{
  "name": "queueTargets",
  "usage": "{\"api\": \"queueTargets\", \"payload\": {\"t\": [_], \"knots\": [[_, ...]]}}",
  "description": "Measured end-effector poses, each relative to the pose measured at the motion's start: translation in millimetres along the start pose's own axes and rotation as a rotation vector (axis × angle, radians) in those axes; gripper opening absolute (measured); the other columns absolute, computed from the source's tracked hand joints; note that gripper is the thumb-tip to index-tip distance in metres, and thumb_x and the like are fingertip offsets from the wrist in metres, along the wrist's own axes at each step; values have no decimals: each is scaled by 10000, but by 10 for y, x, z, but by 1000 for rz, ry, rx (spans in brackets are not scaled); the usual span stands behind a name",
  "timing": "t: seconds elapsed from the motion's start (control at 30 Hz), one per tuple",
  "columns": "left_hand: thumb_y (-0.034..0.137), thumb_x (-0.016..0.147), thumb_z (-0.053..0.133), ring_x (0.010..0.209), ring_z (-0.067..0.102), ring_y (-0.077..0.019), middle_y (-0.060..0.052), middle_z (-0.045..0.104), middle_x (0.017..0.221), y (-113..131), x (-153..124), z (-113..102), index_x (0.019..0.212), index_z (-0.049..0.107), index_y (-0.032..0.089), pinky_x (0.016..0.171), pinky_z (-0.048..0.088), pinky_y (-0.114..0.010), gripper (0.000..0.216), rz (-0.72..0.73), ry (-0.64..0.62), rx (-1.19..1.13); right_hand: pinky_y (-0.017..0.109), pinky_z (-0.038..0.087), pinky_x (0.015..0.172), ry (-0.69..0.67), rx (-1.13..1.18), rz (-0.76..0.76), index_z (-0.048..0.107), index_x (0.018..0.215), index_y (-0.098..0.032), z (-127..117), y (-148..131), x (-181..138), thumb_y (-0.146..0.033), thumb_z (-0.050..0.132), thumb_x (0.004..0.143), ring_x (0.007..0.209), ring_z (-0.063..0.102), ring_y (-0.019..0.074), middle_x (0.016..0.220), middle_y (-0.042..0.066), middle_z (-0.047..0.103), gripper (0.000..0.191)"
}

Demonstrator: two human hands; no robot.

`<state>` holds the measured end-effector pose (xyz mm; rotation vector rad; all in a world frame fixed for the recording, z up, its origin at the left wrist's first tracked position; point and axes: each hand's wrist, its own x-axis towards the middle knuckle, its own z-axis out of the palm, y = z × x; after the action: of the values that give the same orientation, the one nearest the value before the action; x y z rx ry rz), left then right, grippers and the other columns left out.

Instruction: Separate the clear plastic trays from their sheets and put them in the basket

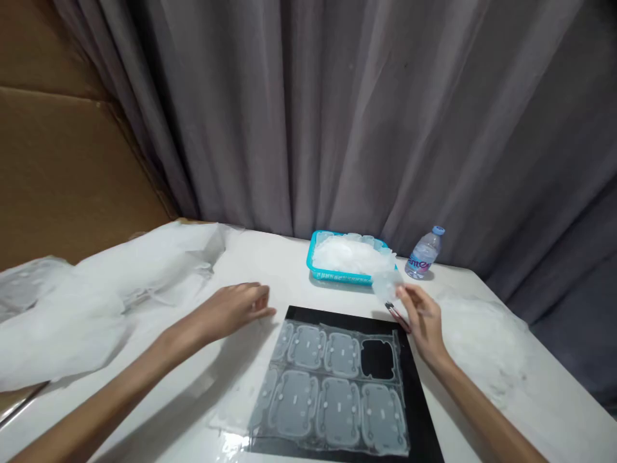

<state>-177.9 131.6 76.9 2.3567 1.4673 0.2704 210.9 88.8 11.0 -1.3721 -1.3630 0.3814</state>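
Note:
A clear film sheet (332, 386) with several rounded cut-outs lies on a black mat (419, 399); one top-right cell is gone and shows black. My right hand (421, 318) hovers at the mat's upper right corner, fingers pinched on thin tweezers (396, 314) that carry a small clear film piece (385, 286). My left hand (236, 308) rests on the white table left of the mat, fingers loosely curled and apart, holding nothing.
A blue basket (337, 276) heaped with clear film pieces stands behind the mat. A small water bottle (424, 254) is to its right. Crumpled clear plastic sheets (96, 296) cover the left side; more film (477, 334) lies right. Grey curtain behind.

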Motion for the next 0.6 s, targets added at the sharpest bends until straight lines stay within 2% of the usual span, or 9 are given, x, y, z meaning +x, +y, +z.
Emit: {"api": "queueTargets", "payload": {"t": [0.03,0.13,0.23,0.33,0.43,0.5,0.6], "knots": [[607,885,617,746,599,-231,-63,675,847,-130,-95,-40,800,636,206,659,356,-298,411,-68,-30,36,359,543,758,26,-14,1,680,1039,-157,18,27,178,-569,498,985,823,673,240,912,95,731,454],[652,840,623,783,619,-246,-78,679,943,-392,-341,-34,952,622,204,669,393,-310,462,-193,-100,10,431,518,849,55,-86,-9,703,979,-147,108,120,602,-623,502,929,884,649,274,977,134,720,519],[622,789,672,766,592,-236,-67,651,900,-436,-435,26,973,578,192,683,412,-316,477,-225,-158,-83,517,455,955,99,-181,-32,702,1056,-143,198,167,696,-625,487,915,1027,600,324,1119,177,648,547],[580,779,679,728,538,-215,-49,604,823,-365,-394,31,850,546,189,649,382,-301,420,-209,-219,-158,522,420,1000,109,-233,-77,673,1145,-158,235,126,455,-590,454,947,1125,548,330,1215,173,554,523],[570,833,645,730,511,-188,-29,581,825,-238,-308,-18,847,565,182,647,366,-284,396,-140,-254,-225,452,470,887,42,-234,-109,669,1115,-186,240,28,45,-549,460,982,954,572,270,1139,126,553,440],[567,870,640,761,504,-175,-16,568,844,-105,-246,-64,870,590,178,672,373,-271,393,-29,-284,-328,395,474,803,-51,-193,-131,662,1077,-202,250,-58,-225,-495,465,1017,828,560,223,1061,91,574,358],[556,894,656,755,494,-161,-2,555,819,166,-132,-133,859,629,168,658,362,-259,390,118,-374,-483,344,451,759,-246,-94,-143,644,1086,-215,284,-248,-485,-420,486,1046,767,541,189,968,51,599,262]]}}
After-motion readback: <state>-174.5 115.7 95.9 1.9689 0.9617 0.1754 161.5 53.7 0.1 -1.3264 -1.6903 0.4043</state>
